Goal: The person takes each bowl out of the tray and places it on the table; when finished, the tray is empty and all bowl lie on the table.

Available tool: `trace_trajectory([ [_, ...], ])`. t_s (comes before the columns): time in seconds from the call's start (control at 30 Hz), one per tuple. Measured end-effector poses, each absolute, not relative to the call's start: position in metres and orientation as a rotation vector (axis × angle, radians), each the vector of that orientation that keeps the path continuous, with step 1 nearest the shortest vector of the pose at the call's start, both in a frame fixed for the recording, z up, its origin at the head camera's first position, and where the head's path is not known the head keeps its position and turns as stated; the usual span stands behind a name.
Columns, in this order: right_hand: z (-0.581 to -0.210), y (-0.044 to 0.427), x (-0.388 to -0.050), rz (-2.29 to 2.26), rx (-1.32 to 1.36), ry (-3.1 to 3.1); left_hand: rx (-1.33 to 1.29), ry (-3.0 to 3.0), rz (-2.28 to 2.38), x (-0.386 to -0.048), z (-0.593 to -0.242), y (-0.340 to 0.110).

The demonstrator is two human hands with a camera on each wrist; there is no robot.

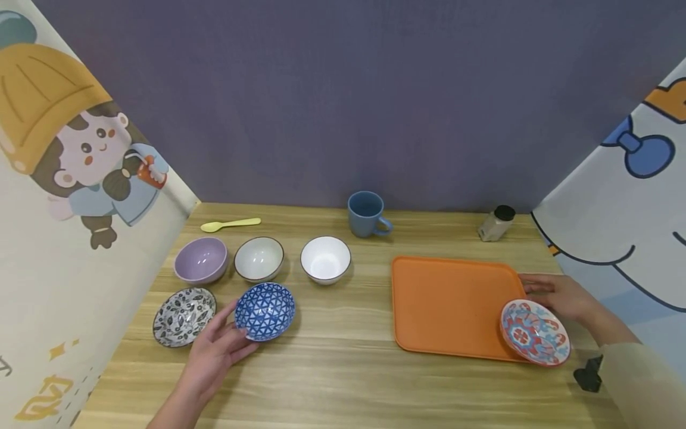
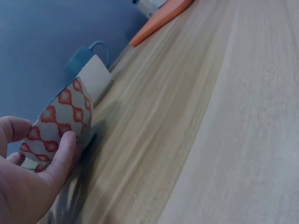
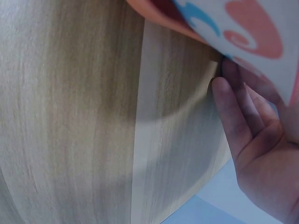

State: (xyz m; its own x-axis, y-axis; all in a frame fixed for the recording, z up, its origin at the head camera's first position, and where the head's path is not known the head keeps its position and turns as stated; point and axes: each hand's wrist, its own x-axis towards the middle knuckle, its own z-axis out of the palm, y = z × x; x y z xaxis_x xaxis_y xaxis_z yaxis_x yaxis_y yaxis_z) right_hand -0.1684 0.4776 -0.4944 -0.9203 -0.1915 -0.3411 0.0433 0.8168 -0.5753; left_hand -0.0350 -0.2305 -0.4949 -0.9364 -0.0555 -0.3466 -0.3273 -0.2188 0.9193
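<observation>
In the head view my left hand grips the near-left side of a blue-and-white triangle-patterned bowl. The left wrist view shows this bowl's red diamond-patterned outside, tilted, with fingers and thumb against it. My right hand is at the right edge of an orange tray, behind a red-and-blue floral bowl. That bowl sits tilted over the tray's right edge. In the right wrist view the right hand has its fingers extended beneath the floral bowl's side; the bowl hides the thumb.
A black-and-white leaf bowl, purple bowl, pale bowl and white bowl stand at the left and centre. Behind are a yellow spoon, blue mug and black-lidded jar. Walls bound the table.
</observation>
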Motion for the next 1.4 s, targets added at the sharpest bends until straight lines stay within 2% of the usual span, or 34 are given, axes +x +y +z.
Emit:
trace_trajectory([
  [0.77,-0.492,0.479,-0.174,-0.826,-0.137,2.606,-0.379,1.835,2.224,-0.03,-0.497,-0.244],
  [1.2,-0.495,0.479,-0.17,-0.786,-0.112,2.627,-0.334,2.253,1.908,-0.029,-0.488,-0.243],
  [1.4,-0.496,0.481,-0.171,-0.787,-0.132,2.63,-0.195,2.408,1.727,-0.027,-0.474,-0.237],
])
